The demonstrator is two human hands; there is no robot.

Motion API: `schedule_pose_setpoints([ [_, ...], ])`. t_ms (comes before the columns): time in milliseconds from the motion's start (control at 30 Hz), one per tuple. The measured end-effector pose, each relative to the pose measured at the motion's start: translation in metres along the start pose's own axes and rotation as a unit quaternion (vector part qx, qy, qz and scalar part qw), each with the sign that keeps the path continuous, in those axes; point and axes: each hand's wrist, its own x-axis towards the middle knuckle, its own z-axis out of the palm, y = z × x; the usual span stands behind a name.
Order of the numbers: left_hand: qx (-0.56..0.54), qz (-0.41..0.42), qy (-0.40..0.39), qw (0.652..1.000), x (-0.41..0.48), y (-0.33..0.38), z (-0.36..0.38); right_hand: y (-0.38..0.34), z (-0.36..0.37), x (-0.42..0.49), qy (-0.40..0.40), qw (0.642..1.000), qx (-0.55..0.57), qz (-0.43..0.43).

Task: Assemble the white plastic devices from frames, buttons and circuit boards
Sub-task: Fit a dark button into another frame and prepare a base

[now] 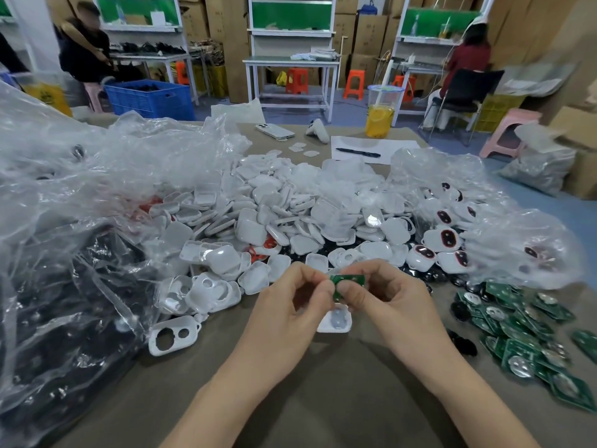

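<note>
Pinching a green circuit board (351, 281) in the grips of left hand (284, 315) and right hand (391, 302), likely next aligning it into the white frame (336, 322) below.

single view, wide-angle, worn on the person's head; it faces forward and down over the table (323, 399), close to the left hand (284, 312) and right hand (387, 302), which pinch a green circuit board (352, 280) near frame centre; the forearms enter from the bottom edge; distant workbenches (290, 61) bend along the top edge
</note>
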Motion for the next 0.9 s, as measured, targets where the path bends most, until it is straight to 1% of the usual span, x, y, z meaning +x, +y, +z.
schedule_pose_setpoints([
  [100, -0.074, 0.008, -0.012, 0.997, -0.001, 0.007, 0.001, -0.003, 0.0, 0.001, -0.009, 1.0, 0.022, 0.015],
  [167, -0.089, 0.001, -0.006, 0.996, 0.0, 0.008, 0.002, -0.001, 0.001, 0.0, -0.009, 1.0, 0.011, 0.015],
  [367, -0.041, -0.045, -0.009, 0.998, 0.001, -0.003, 0.005, 0.003, 0.005, -0.001, -0.022, 0.999, -0.034, 0.013],
  [533, -0.016, -0.055, -0.026, 0.998, 0.003, -0.01, 0.005, 0.005, 0.008, -0.002, -0.029, 0.999, -0.028, 0.029],
  [900, -0.076, -0.045, -0.045, 0.995, 0.004, -0.01, 0.003, 0.006, 0.01, -0.003, -0.011, 0.999, -0.043, 0.016],
])
